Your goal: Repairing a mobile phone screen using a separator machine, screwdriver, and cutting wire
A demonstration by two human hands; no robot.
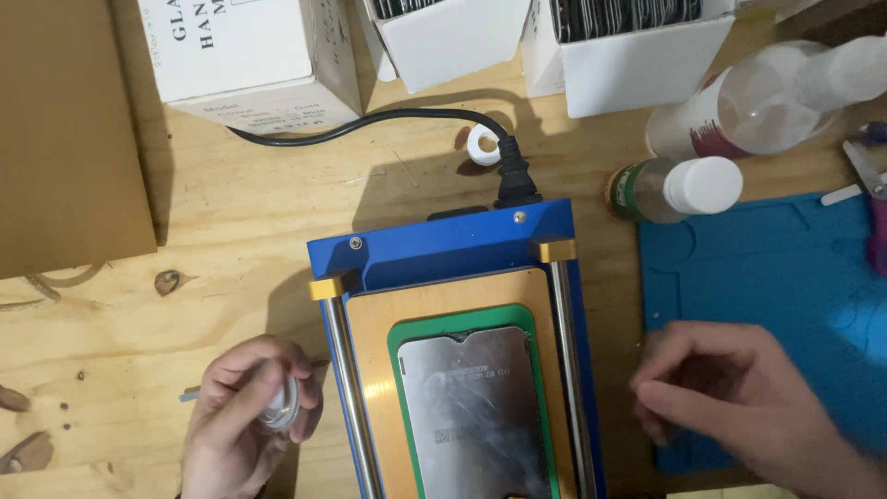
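Note:
A blue machine (443,249) with two steel rods and a copper-coloured plate stands in the middle of the wooden bench. On the plate a green mat (394,370) frames a silvery phone panel (476,416) lying flat. Left of the machine, my left hand (245,416) is closed around a small clear round spool (280,407). To the machine's right, my right hand (739,397) rests over the near edge of a blue work mat (785,268), its fingers curled and pinched together; I cannot make out anything in them.
A black power cord (370,125) plugs into the machine's back, beside a small white ring (483,145). White cardboard boxes (259,55) line the far edge. Two clear bottles (684,189) lie at the far right. A brown cardboard sheet (69,139) covers the left.

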